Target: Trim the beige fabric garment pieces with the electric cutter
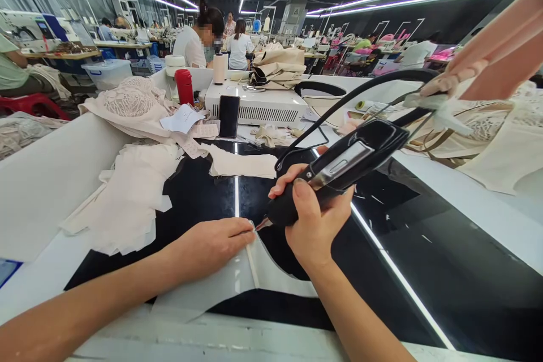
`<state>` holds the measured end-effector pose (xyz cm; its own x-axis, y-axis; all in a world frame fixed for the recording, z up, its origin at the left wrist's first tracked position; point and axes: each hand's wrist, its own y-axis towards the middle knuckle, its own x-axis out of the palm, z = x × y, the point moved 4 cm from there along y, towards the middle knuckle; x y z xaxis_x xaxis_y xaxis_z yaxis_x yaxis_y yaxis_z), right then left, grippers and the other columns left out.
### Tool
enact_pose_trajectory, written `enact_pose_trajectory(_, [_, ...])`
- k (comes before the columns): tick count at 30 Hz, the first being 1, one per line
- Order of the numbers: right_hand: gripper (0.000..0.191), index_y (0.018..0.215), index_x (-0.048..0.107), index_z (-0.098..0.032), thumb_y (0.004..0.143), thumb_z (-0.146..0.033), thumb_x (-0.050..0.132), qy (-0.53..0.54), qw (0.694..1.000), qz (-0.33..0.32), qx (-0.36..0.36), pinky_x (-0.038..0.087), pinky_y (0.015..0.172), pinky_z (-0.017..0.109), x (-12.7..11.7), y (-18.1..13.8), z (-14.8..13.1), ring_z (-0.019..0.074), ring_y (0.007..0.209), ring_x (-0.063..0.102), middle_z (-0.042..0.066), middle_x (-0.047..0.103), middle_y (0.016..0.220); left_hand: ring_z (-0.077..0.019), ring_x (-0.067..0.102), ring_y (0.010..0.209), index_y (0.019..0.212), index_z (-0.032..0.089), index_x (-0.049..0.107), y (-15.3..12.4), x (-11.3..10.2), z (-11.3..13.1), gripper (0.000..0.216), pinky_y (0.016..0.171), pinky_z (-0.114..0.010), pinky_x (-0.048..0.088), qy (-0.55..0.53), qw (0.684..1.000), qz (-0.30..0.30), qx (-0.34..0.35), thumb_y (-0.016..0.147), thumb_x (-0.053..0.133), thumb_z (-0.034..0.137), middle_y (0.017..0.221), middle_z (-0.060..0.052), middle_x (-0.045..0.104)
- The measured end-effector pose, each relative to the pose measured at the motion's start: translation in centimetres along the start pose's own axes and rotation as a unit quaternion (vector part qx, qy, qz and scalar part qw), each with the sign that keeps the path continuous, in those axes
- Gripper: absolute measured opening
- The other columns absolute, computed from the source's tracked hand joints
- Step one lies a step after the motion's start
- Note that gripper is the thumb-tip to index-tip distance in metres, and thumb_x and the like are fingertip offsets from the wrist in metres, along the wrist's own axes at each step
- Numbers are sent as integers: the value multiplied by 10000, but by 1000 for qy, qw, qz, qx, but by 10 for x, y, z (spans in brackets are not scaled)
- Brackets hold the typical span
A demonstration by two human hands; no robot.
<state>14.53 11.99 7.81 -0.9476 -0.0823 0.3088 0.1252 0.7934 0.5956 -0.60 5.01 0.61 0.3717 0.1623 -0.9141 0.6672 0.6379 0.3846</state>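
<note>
Closing the right grip [314,226] around the lower body of the black handheld tool [341,155], wrapping fingers and thumb firmly about it and slanting the metal tip [263,224] down to the left. Pinching the edge of the pale fabric piece [275,277] in the left grip [216,246], pressing thumb and fingers together just beside the tool's tip. Laying that fabric piece on the glossy dark surface [466,249], below the tool, showing a narrow strip [253,268] running down it. Working with a heap of pale pieces [127,198] lying left of the tool, a phone [229,116] standing beyond it, and another person's hand [460,76] reaching in above and to the right of it.
</note>
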Motion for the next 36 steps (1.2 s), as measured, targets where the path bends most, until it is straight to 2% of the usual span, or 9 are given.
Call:
enact_pose_trajectory(5, [250,1065,561,-275,889,-235,734,2,1000,0,6,576,578,277,-1,-1,-2,111,584,635,-73,672,815,-211,711,1228,1302,123,615,1,-2,1,347,1015,-305,617,-7,1000,5,3,1057,386,32,1344,-147,696])
enact_pose_trajectory(11, [367,1158,562,-295,874,-297,795,16,1000,12,-2,573,575,286,-7,-4,-10,125,586,644,-66,666,821,-217,701,1243,1288,168,608,1,-3,0,313,1004,-309,617,-10,1000,-22,-10,1073,409,56,1370,-113,679])
enact_pose_trajectory(23, [278,1083,577,-287,884,-207,753,26,1000,-2,-5,583,563,254,-5,-8,-10,106,582,651,-75,686,830,-204,703,1219,1288,184,583,-1,-3,-2,303,985,-301,622,-8,999,-30,-8,1076,416,46,1376,-101,668])
enact_pose_trajectory(28, [287,1077,603,-284,882,-279,813,31,999,10,-21,576,564,262,-12,-7,-18,116,585,655,-64,694,827,-240,660,1280,1273,152,608,0,-10,1,252,1074,-385,595,10,1000,11,21,1121,409,122,1341,-136,679])
enact_pose_trajectory(31, [286,1042,611,-276,879,-336,839,24,999,11,-18,577,569,266,-16,-9,-21,118,592,658,-56,695,836,-227,687,1189,1240,134,632,6,-14,6,248,1043,-374,609,-21,999,24,22,1140,408,172,1243,-135,701])
enact_pose_trajectory(36, [318,1087,607,-275,879,-340,838,24,1000,17,-8,582,566,257,-18,-12,-21,114,586,657,-56,699,830,-218,703,1038,1178,140,671,11,-12,14,246,939,-352,635,-55,998,2,21,1136,436,195,1115,-106,708])
